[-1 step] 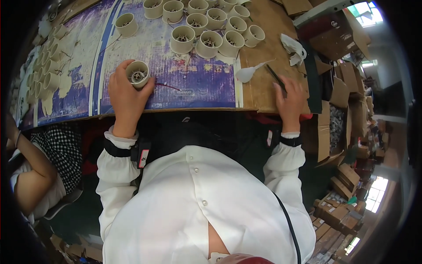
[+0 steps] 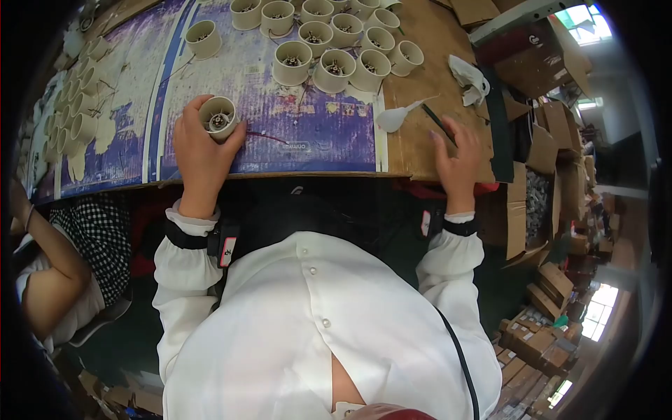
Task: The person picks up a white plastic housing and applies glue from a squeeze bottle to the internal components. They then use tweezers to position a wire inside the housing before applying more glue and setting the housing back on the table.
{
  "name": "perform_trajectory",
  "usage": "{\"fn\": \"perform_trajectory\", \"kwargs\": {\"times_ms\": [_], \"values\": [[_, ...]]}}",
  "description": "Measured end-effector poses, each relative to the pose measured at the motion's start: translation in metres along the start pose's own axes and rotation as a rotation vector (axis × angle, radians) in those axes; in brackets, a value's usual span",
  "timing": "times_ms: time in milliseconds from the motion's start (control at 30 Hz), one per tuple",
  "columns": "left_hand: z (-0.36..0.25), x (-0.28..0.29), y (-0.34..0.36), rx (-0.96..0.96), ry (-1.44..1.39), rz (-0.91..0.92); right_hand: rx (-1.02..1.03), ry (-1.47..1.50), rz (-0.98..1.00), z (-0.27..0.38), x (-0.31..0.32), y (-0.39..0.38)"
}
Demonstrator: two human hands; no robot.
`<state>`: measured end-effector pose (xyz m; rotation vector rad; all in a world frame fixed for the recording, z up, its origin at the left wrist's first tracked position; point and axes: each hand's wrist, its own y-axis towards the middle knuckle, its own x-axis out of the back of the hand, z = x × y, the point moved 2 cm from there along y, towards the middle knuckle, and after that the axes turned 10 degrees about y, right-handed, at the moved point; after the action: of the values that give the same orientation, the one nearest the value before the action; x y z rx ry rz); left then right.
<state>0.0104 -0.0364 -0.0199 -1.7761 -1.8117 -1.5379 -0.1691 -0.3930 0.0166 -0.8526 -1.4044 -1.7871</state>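
Note:
Near the front edge of the table, my left hand (image 2: 201,143) is closed around a cream cylindrical housing (image 2: 219,116). Its open top faces up and shows metal parts inside; a dark red wire trails out to the right. My right hand (image 2: 459,155) rests on brown cardboard at the right, thumb and fingers apart on either side of a thin dark green stick-like tool (image 2: 437,120). The tool's lower end lies between them, and I see no firm grip on it. Just left of it lies a white teardrop-shaped squeeze bottle (image 2: 393,119) with a thin tip.
Several similar housings (image 2: 334,70) stand grouped at the back, and one (image 2: 204,39) stands apart. More housings (image 2: 82,128) line the far left. Crumpled white tissue (image 2: 468,80) lies at the right. A co-worker's arm (image 2: 59,255) shows at left; an open carton (image 2: 535,203) stands at right.
My right hand has shifted slightly left, its thumb spreading away from the fingers beside the dark tool. The tool and my left hand with the housing look nearly unmoved.

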Motion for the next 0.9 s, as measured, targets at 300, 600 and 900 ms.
{"fn": "perform_trajectory", "kwargs": {"times_ms": [300,600,900], "values": [[0.002,0.006,-0.006,0.035,0.065,-0.044,-0.327,0.852,0.052,0.06,-0.069,0.011],[-0.001,0.001,-0.007,0.031,0.053,-0.017,-0.099,0.995,0.197,0.117,-0.069,0.025],[0.002,0.005,-0.004,0.046,-0.017,0.059,-0.139,0.903,0.247,0.127,-0.068,0.02]]}}
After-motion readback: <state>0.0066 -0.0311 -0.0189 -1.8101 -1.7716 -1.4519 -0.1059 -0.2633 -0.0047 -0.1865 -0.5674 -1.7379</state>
